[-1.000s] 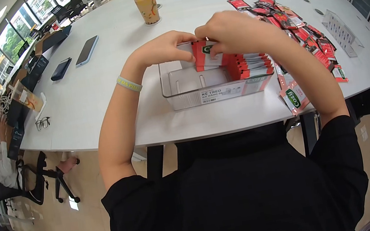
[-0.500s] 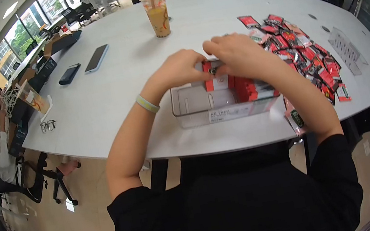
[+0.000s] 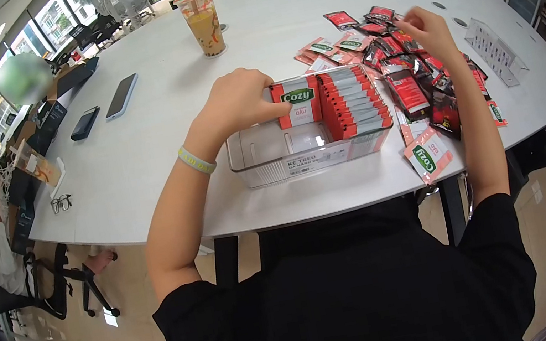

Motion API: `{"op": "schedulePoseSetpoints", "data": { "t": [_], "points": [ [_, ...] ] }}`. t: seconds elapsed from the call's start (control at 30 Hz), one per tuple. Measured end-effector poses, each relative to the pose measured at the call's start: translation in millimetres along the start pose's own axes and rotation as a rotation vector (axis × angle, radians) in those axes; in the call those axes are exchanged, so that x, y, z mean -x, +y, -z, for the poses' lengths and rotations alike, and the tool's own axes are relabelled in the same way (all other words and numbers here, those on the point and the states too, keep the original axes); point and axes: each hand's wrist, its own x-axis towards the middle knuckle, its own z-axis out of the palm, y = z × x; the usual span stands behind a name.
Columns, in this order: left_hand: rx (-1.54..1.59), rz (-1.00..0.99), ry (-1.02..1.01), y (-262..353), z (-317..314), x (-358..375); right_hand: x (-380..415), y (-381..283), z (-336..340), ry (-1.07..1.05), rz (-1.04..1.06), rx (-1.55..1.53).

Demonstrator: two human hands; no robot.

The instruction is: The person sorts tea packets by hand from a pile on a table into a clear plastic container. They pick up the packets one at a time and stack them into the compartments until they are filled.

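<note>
A clear plastic bin (image 3: 243,164) with a printed label stands near the table's front edge. Inside, a row of red-and-grey sachets (image 3: 354,103) stands on edge at the right, and a Cozy sachet (image 3: 300,114) faces me at the back. My left hand (image 3: 243,99) reaches over the bin's back-left corner, its thumb pressed against the front of that sachet; its other fingers are partly hidden behind. Over the far side of a heap of loose red and black sachets (image 3: 408,91) is my right hand (image 3: 432,32), fingers bent and apart, with nothing visible in them.
Pink sachets (image 3: 428,156) lie right of the bin, with more (image 3: 333,52) behind it. A drink cup (image 3: 204,26) stands at the back. Left are a phone (image 3: 121,97), a dark device (image 3: 85,123), glasses (image 3: 62,203) and a seated person. A white perforated stand (image 3: 497,53) is right.
My right hand has left the bin and moved right to the sachet heap. The Cozy sachet's front is now uncovered. My left hand stays at the bin; the view has shifted.
</note>
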Motion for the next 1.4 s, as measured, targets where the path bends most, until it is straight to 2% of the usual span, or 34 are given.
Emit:
{"op": "schedulePoseSetpoints", "data": {
  "t": [0.13,0.27,0.33,0.4,0.47,0.53,0.6,0.73,0.8,1.4],
  "points": [
    [-0.066,-0.009,0.022,4.4,1.3,2.3,0.0,51.1,-14.2,-0.025,-0.02,0.071],
    [-0.077,-0.03,0.064,-2.0,-7.7,1.2,3.2,40.1,-35.6,-0.087,0.06,0.021],
    [-0.095,-0.057,0.063,-3.4,-7.5,-1.1,1.6,23.7,-43.5,-0.192,0.232,0.095],
    [-0.027,-0.067,0.088,-2.7,-7.4,2.1,5.3,16.2,-56.8,-0.173,0.446,0.087],
    [-0.03,-0.082,0.115,-6.2,-13.5,-1.2,6.0,-6.3,-57.9,-0.304,0.421,0.111],
    [-0.023,-0.071,0.074,-2.3,-7.3,0.1,7.8,-5.9,-65.3,-0.251,0.481,0.092],
    [-0.001,-0.071,0.088,-5.3,-11.5,-2.5,2.6,-1.1,-66.0,-0.366,0.407,0.129],
    [0.004,-0.076,0.13,-7.2,-13.0,-1.7,-2.1,29.9,-77.5,-0.291,0.451,0.191],
    [0.024,-0.09,0.137,-6.2,-13.7,-1.1,-4.3,32.0,-74.7,-0.384,0.365,0.211],
    [0.032,-0.085,0.126,-8.0,-16.0,-2.6,4.7,33.6,-68.1,-0.45,0.32,0.091]
  ]
}}
